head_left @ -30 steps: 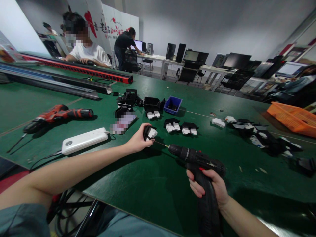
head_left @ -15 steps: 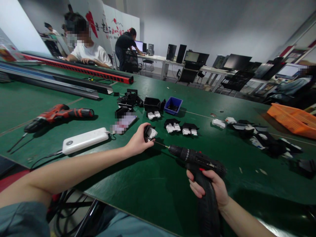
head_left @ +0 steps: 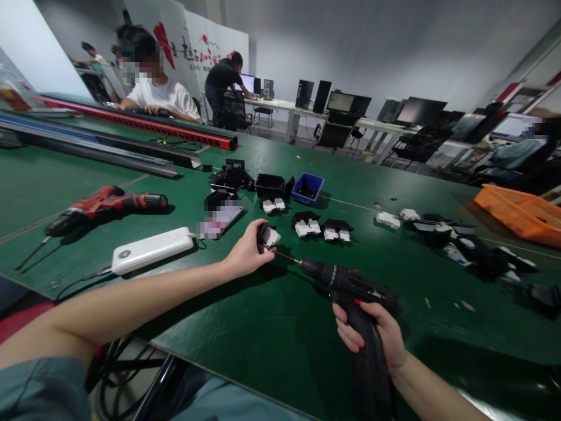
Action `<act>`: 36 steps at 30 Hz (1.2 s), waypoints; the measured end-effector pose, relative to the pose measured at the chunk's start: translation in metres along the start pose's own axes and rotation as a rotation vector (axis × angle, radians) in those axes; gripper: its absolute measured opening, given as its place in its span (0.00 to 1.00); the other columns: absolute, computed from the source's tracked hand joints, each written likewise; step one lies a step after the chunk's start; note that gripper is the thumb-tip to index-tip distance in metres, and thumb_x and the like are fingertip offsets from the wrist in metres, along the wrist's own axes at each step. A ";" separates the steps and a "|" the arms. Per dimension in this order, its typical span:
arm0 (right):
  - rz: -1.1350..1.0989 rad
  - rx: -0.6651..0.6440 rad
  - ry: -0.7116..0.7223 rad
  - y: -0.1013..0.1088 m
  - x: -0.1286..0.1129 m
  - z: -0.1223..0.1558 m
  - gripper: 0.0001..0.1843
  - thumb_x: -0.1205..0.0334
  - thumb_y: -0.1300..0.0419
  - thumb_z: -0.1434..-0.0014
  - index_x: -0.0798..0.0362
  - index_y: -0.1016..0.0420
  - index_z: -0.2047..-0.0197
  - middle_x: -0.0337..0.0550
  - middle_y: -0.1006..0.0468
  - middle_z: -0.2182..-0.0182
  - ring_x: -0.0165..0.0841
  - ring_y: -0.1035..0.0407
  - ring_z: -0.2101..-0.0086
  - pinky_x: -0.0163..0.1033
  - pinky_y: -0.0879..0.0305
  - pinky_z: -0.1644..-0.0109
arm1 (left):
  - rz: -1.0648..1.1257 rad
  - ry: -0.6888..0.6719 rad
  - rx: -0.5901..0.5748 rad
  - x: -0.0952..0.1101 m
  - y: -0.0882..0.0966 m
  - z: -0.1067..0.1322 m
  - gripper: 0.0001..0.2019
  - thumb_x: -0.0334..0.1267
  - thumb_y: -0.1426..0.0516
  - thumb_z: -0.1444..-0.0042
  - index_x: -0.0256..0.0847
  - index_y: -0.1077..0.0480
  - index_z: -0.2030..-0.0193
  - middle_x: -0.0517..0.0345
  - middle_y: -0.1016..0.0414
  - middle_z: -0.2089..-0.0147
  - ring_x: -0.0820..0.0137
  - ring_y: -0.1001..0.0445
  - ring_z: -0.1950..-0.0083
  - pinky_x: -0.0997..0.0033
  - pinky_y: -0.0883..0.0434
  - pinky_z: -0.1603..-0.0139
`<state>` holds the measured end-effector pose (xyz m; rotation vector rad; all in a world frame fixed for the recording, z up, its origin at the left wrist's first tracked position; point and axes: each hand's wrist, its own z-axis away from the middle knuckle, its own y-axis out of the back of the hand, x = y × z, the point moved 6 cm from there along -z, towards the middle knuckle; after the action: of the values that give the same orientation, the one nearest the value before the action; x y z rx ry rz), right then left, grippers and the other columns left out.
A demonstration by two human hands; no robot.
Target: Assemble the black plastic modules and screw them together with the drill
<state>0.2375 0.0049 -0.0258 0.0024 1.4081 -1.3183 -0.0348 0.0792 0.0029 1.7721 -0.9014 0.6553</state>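
My left hand [head_left: 246, 252] is closed around a small black and white plastic part [head_left: 267, 236], held on the green table [head_left: 272, 327]. My right hand [head_left: 372, 336] grips the handle of a black cordless screwdriver [head_left: 350, 292]. The thin bit of that tool points left and its tip touches the part in my left hand. Several similar black and white parts [head_left: 322, 227] lie just beyond it.
A red drill [head_left: 103, 203] and a white power bank [head_left: 151, 249] lie at the left. A blue bin [head_left: 307, 187] and black parts sit behind. More parts [head_left: 460, 240] and an orange basket [head_left: 521, 211] are at the right. A person in a white shirt [head_left: 160, 96] sits across.
Nothing has visibly moved apart from a slight shift of the camera; both hands keep their hold and the bit stays against the part.
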 end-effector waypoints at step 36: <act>-0.052 -0.033 -0.062 0.012 0.003 0.001 0.25 0.48 0.50 0.42 0.63 0.25 0.64 0.40 0.34 0.86 0.29 0.38 0.82 0.32 0.49 0.76 | -0.926 -0.187 -0.447 0.018 -0.026 -0.074 0.37 0.50 0.44 0.47 0.47 0.50 0.31 0.45 0.39 0.37 0.52 0.31 0.43 0.62 0.27 0.58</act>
<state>0.2443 0.0067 -0.0357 -0.0967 1.3856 -1.3263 -0.0048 0.1495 0.0294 1.6122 -0.2282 -0.2955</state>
